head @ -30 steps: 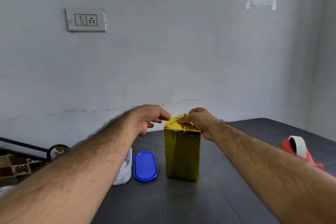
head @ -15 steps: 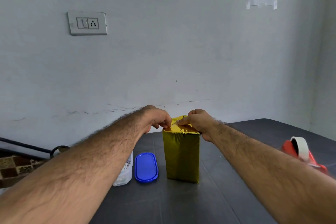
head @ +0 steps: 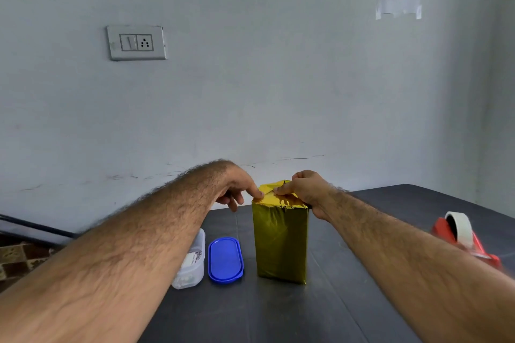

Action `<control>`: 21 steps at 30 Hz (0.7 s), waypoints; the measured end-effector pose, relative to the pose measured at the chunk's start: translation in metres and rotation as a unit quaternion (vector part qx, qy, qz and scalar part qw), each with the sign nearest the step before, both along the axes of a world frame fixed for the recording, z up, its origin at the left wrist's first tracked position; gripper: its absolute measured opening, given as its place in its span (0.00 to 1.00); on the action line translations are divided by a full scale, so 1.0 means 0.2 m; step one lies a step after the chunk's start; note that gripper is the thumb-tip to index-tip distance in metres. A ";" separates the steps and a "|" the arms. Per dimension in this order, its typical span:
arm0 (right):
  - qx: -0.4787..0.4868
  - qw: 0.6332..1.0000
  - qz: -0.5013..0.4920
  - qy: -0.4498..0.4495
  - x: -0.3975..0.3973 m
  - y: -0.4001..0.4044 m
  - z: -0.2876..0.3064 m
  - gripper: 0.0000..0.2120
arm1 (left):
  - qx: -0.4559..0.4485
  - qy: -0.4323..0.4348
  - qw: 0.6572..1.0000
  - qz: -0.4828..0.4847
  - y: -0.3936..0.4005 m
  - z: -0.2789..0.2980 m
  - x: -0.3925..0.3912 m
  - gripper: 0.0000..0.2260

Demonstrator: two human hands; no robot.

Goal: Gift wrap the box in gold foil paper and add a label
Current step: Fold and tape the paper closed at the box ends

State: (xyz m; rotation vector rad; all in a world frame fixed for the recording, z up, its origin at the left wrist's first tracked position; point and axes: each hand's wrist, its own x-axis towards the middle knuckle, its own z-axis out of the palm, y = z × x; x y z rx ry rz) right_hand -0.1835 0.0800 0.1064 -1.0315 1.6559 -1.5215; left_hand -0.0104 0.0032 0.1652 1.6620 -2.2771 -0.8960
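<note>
While the box (head: 280, 242) stands upright on the table (head: 320, 312) in gold foil, both hands work its top — left hand (head: 237, 189) pressing a fingertip, right hand (head: 303, 189) pinching the folded foil.
</note>
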 end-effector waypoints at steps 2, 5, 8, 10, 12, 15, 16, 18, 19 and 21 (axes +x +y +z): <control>0.000 1.000 0.009 0.003 -0.01 0.00 -0.01 0.21 | 0.018 0.005 1.000 0.016 0.00 -0.01 0.05 0.20; 0.002 1.000 0.009 0.002 -0.01 -0.01 -0.01 0.20 | 0.052 0.055 0.996 0.042 -0.03 -0.05 0.10 0.21; 0.002 1.000 0.008 -0.010 -0.01 -0.03 -0.02 0.19 | 0.047 0.180 0.982 0.029 -0.03 -0.11 0.06 0.25; 0.004 1.000 0.005 -0.008 -0.01 -0.04 -0.02 0.17 | 0.027 0.210 0.977 0.017 -0.01 -0.16 0.01 0.32; 0.003 1.000 -0.003 -0.007 -0.02 -0.04 -0.02 0.17 | 0.011 0.225 0.974 0.027 0.02 -0.20 -0.03 0.35; 0.004 1.000 -0.006 -0.015 -0.02 -0.05 -0.03 0.20 | 0.060 0.290 0.954 0.053 -0.01 -0.27 -0.06 0.28; 0.004 1.000 -0.008 -0.018 -0.03 -0.05 -0.03 0.20 | 0.082 0.308 0.946 0.053 0.00 -0.29 -0.07 0.22; 0.004 1.000 -0.009 -0.028 -0.03 -0.06 -0.03 0.21 | 0.116 0.354 0.927 0.048 0.03 -0.33 -0.09 0.11; 0.005 0.999 -0.011 -0.033 -0.04 -0.06 -0.03 0.22 | 0.121 0.368 0.920 0.053 0.04 -0.36 -0.11 0.10; 0.012 0.999 -0.009 -0.032 -0.04 -0.07 -0.02 0.24 | 0.106 0.383 0.915 0.066 0.05 -0.40 -0.12 0.15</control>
